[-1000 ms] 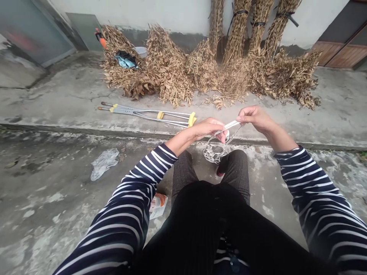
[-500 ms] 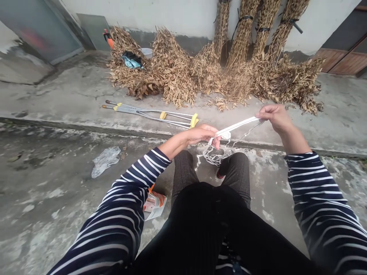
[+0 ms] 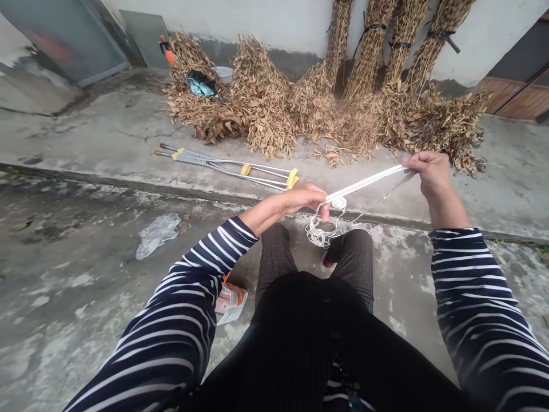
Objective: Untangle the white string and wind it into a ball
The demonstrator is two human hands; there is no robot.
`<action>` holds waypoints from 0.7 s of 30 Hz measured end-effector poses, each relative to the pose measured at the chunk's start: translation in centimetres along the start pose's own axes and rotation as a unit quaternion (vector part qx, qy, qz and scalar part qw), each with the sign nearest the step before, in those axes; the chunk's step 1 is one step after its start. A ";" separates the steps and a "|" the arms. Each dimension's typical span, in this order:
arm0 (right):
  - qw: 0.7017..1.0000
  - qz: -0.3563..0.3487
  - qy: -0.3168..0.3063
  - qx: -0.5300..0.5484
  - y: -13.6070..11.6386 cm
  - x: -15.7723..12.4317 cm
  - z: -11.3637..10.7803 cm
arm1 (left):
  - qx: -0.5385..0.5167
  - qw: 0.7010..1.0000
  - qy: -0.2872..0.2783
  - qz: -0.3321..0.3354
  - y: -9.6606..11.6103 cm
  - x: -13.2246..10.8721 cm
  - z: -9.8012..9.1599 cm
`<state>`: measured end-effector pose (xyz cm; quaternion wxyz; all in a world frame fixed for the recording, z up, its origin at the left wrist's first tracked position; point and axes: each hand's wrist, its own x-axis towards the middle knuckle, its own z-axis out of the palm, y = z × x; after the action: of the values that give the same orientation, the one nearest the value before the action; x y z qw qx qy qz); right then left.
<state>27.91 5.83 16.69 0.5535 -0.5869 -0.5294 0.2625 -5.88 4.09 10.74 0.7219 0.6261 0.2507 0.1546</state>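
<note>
A white plastic strap is stretched taut between my two hands above my knees. My left hand is closed, pinching the strap's near end, and a loose tangle of the same strap hangs below it. My right hand is closed around the far end, held out to the right and slightly higher. A thin slack strand sags under the taut part. Both sleeves are navy with white stripes.
A pair of metal crutches with yellow pads lies on the raised concrete ledge ahead. Heaps of dried brown stalks lean against the wall. A clear plastic bag and an orange-white packet lie on the ground at left.
My right hand has pulled away to the right, drawing the strap out longer and taut. My left hand stayed nearly in place over the tangle.
</note>
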 end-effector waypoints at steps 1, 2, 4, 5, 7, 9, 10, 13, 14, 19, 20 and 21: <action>1.000 -0.009 0.008 0.003 -0.1 0.2 0.0 | 0.017 1.000 0.013 -0.006 -0.1 0.2 0.0; 1.000 -0.016 0.006 -0.002 -0.1 0.4 0.1 | 0.036 0.999 0.025 -0.010 -0.1 0.4 0.1; 0.997 -0.013 -0.045 -0.066 0.2 0.6 0.2 | 0.058 0.997 0.038 -0.011 0.0 0.7 0.2; 0.987 -0.001 -0.091 -0.131 0.4 0.7 0.3 | 0.059 0.998 0.038 -0.005 0.2 0.7 0.3; 0.936 0.035 -0.195 -0.289 0.7 0.4 0.9 | 0.045 0.999 0.028 0.012 0.8 0.9 0.5; 0.885 0.050 -0.276 -0.372 0.6 -0.6 2.1 | 0.040 0.999 0.009 0.025 1.5 1.2 0.8; 0.887 0.039 -0.303 -0.346 0.4 -1.2 2.9 | 0.045 0.999 -0.003 0.031 1.8 1.4 0.9; 0.897 0.013 -0.433 -0.090 -0.9 -3.5 5.4 | 0.075 0.996 -0.029 0.035 2.7 2.2 1.5; 0.882 0.017 -0.470 -0.033 -1.3 -4.1 6.1 | 0.085 0.995 -0.031 0.032 2.9 2.5 1.6; 0.842 0.052 -0.537 0.007 -2.4 -5.3 7.6 | 0.101 0.995 0.009 0.021 3.3 2.8 1.6; 0.839 0.057 -0.541 0.010 -2.4 -5.4 7.5 | 0.103 0.994 0.011 0.024 3.2 2.7 1.5; 0.836 0.063 -0.545 0.015 -2.4 -5.4 7.5 | 0.105 0.994 0.011 0.027 3.2 2.6 1.4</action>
<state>18.78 3.27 15.52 0.1669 -0.3727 -0.7033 0.5819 -2.65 4.86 13.60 0.6447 0.7037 0.2561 0.1537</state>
